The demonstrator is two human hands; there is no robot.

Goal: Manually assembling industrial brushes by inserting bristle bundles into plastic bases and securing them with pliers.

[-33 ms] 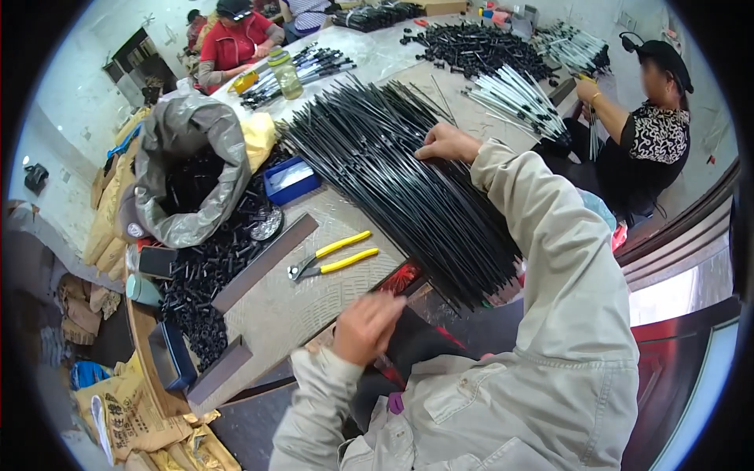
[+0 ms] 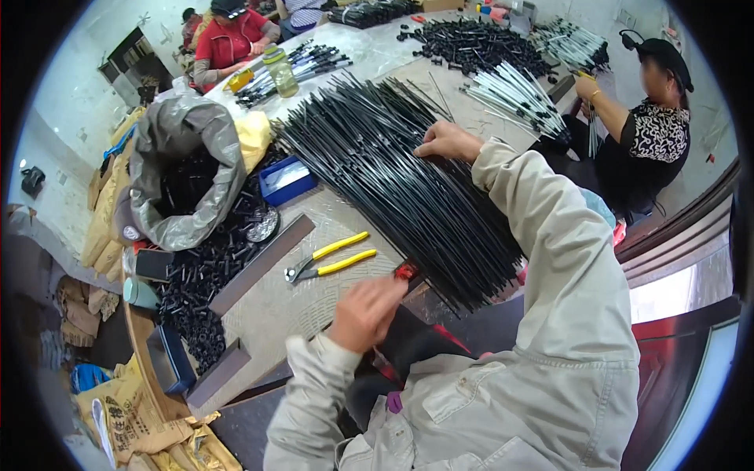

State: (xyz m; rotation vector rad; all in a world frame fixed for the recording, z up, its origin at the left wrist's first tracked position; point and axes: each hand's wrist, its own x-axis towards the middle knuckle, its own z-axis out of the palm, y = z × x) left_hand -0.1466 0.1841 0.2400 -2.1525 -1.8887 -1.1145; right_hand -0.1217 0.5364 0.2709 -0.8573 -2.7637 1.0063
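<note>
A broad heap of long, thin black rods (image 2: 408, 188) lies slantwise across the table. Over its upper right side, my right hand (image 2: 449, 143) is closed in a pinch at the rods; which rod is between the fingertips is partly hidden. My left hand (image 2: 364, 314) hovers at the table's near edge, holding nothing I can see, fingers stretched and a little blurred. Just beyond it lie pliers with yellow handles (image 2: 331, 256), apart from the hand.
Left of the pliers are a long dark bar (image 2: 263, 263), small black plastic parts (image 2: 192, 298), a blue box (image 2: 288, 182) and a grey sack (image 2: 188, 173). A bottle (image 2: 280, 72) stands farther back. One person sits at right beside white rods (image 2: 514, 102); others work at the far end.
My left hand has risen slightly toward the rod heap's near end. My right hand stays pinched at the rods. The view has shifted a little.
</note>
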